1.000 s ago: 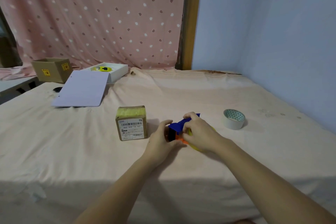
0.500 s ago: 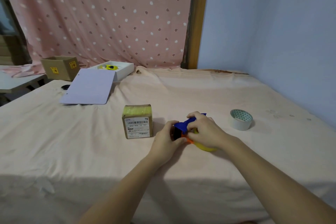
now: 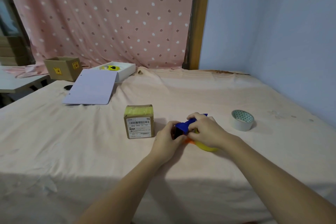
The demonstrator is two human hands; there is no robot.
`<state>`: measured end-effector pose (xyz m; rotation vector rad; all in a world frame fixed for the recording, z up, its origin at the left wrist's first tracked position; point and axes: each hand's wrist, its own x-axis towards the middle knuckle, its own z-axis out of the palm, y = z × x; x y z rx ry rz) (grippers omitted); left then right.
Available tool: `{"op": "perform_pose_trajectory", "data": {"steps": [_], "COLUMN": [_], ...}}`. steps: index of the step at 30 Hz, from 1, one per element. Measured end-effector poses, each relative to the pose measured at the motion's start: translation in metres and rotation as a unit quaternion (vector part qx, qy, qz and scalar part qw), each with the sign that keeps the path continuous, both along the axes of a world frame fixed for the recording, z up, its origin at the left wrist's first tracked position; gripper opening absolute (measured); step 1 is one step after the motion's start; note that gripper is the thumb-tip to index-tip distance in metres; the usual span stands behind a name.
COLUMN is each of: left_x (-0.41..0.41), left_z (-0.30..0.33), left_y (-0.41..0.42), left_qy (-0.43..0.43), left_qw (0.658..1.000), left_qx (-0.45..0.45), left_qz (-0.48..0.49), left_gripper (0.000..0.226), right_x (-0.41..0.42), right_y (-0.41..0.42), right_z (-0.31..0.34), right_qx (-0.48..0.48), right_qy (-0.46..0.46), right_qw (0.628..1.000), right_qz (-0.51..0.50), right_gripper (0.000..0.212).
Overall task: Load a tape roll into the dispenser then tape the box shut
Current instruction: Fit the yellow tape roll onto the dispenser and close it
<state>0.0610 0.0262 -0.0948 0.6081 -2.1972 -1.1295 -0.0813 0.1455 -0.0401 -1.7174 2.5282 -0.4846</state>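
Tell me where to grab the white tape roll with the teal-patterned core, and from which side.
Come from above. The white tape roll with the teal-patterned core lies flat, hole up, clear of both hands; pinch its wall, one finger inside the core, thumb outside, probably on the near-left rim.

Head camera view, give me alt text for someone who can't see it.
Both hands, left hand and right hand, grip a blue tape dispenser holding a yellow roll on a peach-covered table. A small labelled cardboard box stands just to its left; a white tape roll lies apart to the right.
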Motion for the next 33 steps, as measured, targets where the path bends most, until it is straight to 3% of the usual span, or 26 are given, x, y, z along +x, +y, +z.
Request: {"op": "perform_pose_trajectory", "data": {"steps": [6,18,24,30,33], "left_x": [0.002,0.000,-0.003,0.002,0.005], "left_z": [0.002,0.006,0.007,0.006,0.005], "left_y": [0.000,0.002,0.004,0.004,0.001], "left_qy": [-0.003,-0.045,-0.050,-0.043,-0.049], "left_qw": [0.999,0.990,0.990,0.991,0.993], "left_qx": [-0.047,-0.130,-0.130,-0.129,-0.106], "left_qz": [-0.010,-0.019,-0.006,-0.023,-0.031], "left_gripper": [0.034,0.041,0.048,0.050,0.053], "right_x": [0.001,-0.008,-0.010,-0.009,-0.005], "right_y": [0.002,-0.001,0.007,0.010,0.008], "right_z": [0.002,0.001,0.007,0.010,0.005], "right_qx": [-0.006,0.035,0.054,0.082,0.044], "right_qy": [0.004,-0.021,-0.041,-0.058,-0.079], "right_qw": [1.000,0.999,0.997,0.994,0.996], "right_qz": [0.004,0.012,0.041,0.052,0.009], "right_gripper": [0.022,0.020,0.032,0.025,0.016]}}
